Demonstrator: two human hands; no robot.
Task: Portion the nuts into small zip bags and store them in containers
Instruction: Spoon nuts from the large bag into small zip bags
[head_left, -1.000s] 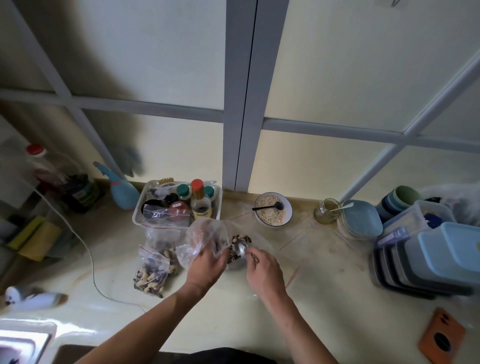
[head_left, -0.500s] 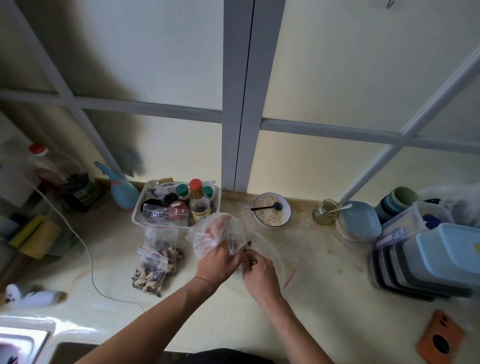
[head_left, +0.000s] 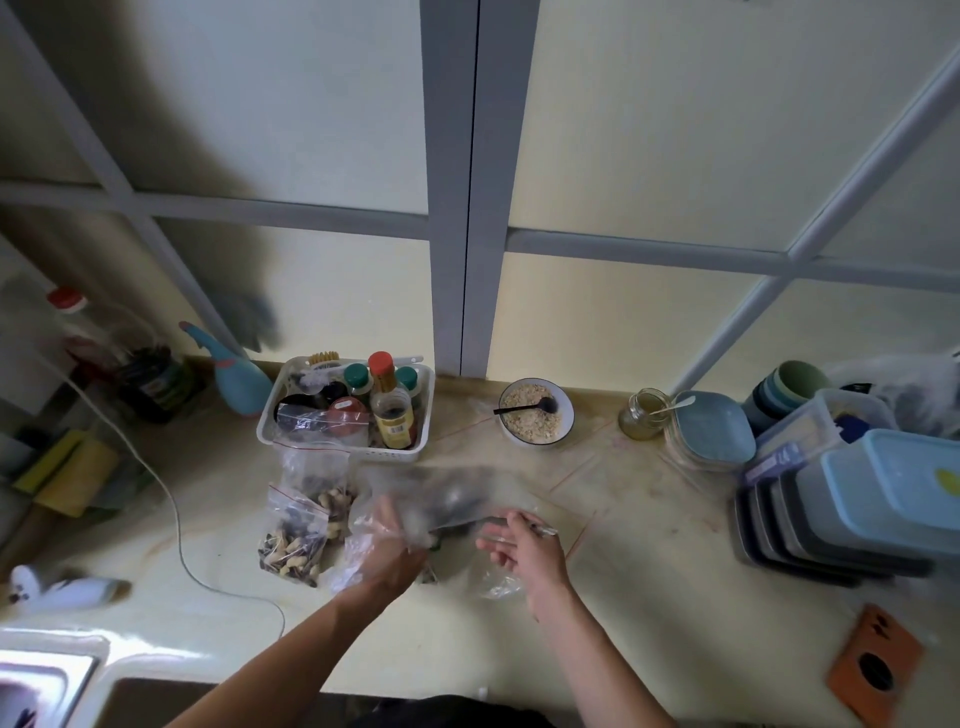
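**Filling the next small bag**

From my head camera: I am in the middle of portioning. My left hand (head_left: 387, 551) grips a crumpled, clear zip bag (head_left: 415, 499) just above the counter (head_left: 649, 519), near its front edge; the bag is blurred, so I cannot tell how full it is. My right hand (head_left: 524, 545) is beside it, fingers loosely spread, with a thin spoon handle (head_left: 543, 530) against them; whether I truly grip it I cannot tell. Two filled bags of nuts (head_left: 301, 525) lie to the left, just in front of the white basket (head_left: 415, 452). The lidded containers (head_left: 883, 499) are stacked at the counter's right edge. Next, I judge, I must steady the bag's mouth, finish filling it, then seal it.
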